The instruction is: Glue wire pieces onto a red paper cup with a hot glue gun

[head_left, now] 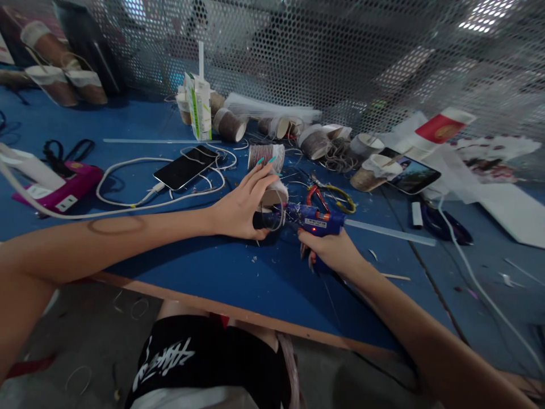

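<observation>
My left hand curls around a small paper cup with a white lace rim and a thin cord loop, its mouth tilted toward the right. Part of that cup is hidden behind my fingers. Gripped in my right hand is a blue glue gun with a red light lit and a clear glue stick sticking out of its back. Its nozzle reaches to the cup's open end. Just beyond my left fingertips lies a cord-wrapped cup with lace trim.
Pliers with red and yellow handles lie past the glue gun. Several cord-wrapped cups line the mesh panel. A phone on a white cable, a drink carton, a purple power strip and scissors surround the work.
</observation>
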Demonstrator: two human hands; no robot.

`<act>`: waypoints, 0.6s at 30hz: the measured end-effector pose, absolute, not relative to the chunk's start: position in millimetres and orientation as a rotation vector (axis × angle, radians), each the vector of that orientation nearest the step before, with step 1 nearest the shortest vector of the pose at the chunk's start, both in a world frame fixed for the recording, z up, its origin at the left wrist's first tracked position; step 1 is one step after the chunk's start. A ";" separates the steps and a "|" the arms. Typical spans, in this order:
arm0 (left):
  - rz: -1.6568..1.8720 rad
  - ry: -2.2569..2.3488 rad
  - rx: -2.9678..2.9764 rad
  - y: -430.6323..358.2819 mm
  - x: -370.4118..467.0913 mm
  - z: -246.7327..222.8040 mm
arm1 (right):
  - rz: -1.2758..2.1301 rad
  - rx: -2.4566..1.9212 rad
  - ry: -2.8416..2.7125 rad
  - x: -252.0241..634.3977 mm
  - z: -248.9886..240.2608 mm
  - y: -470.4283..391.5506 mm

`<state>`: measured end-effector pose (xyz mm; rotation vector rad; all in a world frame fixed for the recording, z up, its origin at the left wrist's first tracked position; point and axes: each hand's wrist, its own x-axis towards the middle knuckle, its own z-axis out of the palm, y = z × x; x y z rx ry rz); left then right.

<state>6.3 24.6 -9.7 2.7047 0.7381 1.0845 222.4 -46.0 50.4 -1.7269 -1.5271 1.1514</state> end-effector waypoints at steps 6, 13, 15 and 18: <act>1.092 0.735 2.710 24.3 7.1 -9.8 | 1.101 -1.780 -1.499 218.8 54.0 -47.8; 1.065 0.743 2.683 23.9 6.5 -9.4 | 1.129 -1.796 -1.509 221.9 54.3 -48.1; 1.060 0.760 2.680 23.3 6.4 -9.1 | 1.155 -1.791 -1.523 224.7 53.4 -48.5; 1.056 0.750 2.683 22.8 6.3 -8.4 | 1.166 -1.784 -1.520 228.7 51.8 -48.8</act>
